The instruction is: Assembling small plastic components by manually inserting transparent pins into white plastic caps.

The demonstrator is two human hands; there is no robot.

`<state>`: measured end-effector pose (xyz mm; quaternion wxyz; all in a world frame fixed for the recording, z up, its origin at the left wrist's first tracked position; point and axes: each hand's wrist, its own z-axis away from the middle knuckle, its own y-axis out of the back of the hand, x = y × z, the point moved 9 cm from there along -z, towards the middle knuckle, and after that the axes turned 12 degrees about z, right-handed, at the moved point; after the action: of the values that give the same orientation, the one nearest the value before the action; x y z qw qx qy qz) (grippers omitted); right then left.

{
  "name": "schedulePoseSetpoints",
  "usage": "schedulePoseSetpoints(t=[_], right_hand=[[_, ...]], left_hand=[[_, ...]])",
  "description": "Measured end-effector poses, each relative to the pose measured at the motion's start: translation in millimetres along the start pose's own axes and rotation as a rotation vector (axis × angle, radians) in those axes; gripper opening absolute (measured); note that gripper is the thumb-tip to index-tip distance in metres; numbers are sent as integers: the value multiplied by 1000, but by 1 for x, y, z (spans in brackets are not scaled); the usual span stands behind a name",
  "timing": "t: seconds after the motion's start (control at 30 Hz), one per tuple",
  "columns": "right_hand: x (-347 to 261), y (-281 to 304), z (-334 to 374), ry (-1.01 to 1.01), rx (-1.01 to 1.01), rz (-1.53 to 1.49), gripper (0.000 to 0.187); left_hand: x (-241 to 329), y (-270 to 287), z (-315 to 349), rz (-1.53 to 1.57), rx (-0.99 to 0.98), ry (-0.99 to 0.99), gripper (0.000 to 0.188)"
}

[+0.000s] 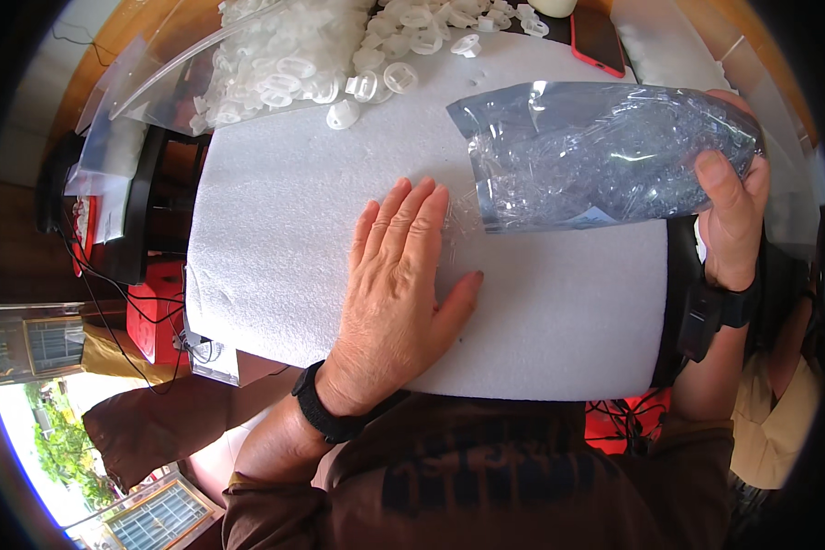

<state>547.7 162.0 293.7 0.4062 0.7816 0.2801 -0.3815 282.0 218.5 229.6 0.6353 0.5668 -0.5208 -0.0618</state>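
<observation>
My right hand (735, 206) grips the far right end of a shiny grey, see-through plastic bag (596, 151), thumb on top. The bag lies tilted on its side and is full of small clear pieces; its mouth faces left. Beside that mouth, a few thin clear pieces (460, 220) lie on the white foam sheet (266, 229). My left hand (399, 284) rests palm down on the foam next to these pieces. Its fingers are straight and the thumb is spread out. Some of the loose pieces may be hidden beneath the fingers.
A heap of white translucent plastic parts (289, 60) spreads along the back of the foam, several loose ones at its edge. A phone in a red case (598, 44) lies at the back right. At the left stands a red box (156, 307) with dark cables.
</observation>
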Motion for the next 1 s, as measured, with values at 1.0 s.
schedulePoseSetpoints(t=[1.0], right_hand=[[36,47,19,-133,198,-225,45]], left_hand=[[4,-1,0,-3,-21,-16,69]])
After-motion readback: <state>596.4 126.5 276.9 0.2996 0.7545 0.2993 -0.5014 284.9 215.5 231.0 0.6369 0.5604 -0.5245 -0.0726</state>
